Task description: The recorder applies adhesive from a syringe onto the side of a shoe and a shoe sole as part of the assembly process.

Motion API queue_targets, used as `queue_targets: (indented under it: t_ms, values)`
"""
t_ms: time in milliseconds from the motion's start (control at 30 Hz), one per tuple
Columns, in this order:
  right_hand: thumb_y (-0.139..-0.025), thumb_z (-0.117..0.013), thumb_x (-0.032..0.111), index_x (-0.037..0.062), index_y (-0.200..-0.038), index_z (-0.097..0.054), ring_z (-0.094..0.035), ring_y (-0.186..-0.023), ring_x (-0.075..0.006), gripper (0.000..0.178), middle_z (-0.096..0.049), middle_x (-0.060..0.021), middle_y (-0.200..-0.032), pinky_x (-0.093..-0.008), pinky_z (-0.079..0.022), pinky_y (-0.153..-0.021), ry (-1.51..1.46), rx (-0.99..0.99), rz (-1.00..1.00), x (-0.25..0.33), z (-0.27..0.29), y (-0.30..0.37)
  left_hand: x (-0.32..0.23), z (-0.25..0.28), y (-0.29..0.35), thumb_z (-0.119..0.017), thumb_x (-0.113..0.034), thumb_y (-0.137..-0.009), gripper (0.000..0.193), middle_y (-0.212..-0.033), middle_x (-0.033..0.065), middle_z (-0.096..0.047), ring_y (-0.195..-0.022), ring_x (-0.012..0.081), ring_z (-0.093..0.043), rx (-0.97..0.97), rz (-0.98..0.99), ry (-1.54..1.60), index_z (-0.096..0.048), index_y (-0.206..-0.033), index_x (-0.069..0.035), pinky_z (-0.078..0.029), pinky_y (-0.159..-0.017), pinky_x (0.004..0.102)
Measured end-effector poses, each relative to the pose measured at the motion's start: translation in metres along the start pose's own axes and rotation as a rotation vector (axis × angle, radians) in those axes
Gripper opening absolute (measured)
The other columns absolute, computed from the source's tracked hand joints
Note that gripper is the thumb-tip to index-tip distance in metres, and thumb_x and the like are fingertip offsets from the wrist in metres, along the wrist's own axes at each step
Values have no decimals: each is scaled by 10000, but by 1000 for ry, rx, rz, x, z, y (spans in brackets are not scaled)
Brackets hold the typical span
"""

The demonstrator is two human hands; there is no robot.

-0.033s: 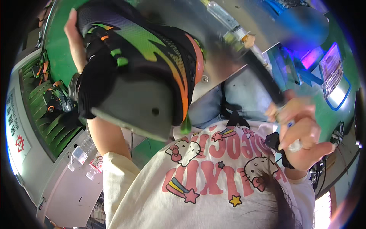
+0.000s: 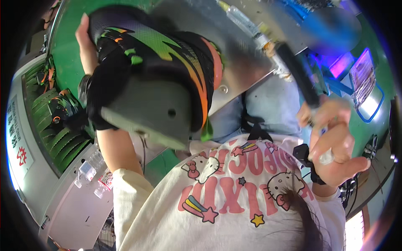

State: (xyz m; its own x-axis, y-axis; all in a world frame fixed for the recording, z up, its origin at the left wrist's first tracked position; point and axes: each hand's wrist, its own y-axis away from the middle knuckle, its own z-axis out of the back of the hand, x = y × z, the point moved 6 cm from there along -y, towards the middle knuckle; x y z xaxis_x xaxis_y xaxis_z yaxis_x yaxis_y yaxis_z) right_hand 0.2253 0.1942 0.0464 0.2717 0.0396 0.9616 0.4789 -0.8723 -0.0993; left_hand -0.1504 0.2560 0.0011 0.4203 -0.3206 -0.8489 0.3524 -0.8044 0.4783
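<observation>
My left hand is wrapped round the far left side of a black shoe with green, orange and purple patterning. Most of its fingers are hidden behind the shoe. A grey-green shoe last fills the shoe's opening, with a round hole in its top. On the right, my right hand grips a tool with a long black handle. The handle slants up and left, apart from the shoe. Blur hides what kind of tool it is. White tape or a pad is on one finger of this hand.
Left stands a green slatted rack holding more shoes. Below it, clear plastic bottles lie on a pale surface. A metal worktop lies ahead, with a clear tube. A blue stand is at right.
The black handle has swung slightly up and to the right in my right hand. The shoe in my left hand has shifted a little to the right and tilted slightly.
</observation>
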Motion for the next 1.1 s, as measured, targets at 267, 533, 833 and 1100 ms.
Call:
queue_targets:
  t_ms: [267,533,833,1100]
  values:
    - [-832,-442,610,-53,-983,-546,-516,-824,-184,688,-426,-147,-1141,-315,-414,-746,480,-195,112,14,80,-30,38,121,57,-450,-304,-949,386,-1130,85,-602,-1026,203,-579,-324,-162,-11,-492,-1230,-44,-425,-963,375]
    - [-879,-420,455,-32,-1058,-505,-511,-894,-197,526,-466,-158,-1167,-306,-402,-780,21,-210,96,4,115,-26,132,45,202,-617,-322,-823,568,-1163,119,-570,-1075,231,-561,51,270,153,-451,-1248,17,-437,-952,369]
    - [-861,-402,508,-22,-1026,-492,-506,-897,-227,563,-439,-172,-1170,-302,-386,-786,256,-396,-52,25,77,-2,194,-103,182,-647,64,-681,718,-1247,132,-483,-1157,289,-495,500,390,730,-345,-1325,-33,-411,-986,425]
    - [-884,-258,648,61,-604,-554,-444,-706,-203,714,-406,-127,-912,-319,-401,-637,56,98,-223,53,-2,27,196,-119,173,-663,111,-665,545,-1053,97,-600,-985,205,-598,503,371,666,-499,-1174,10,-489,-875,345]
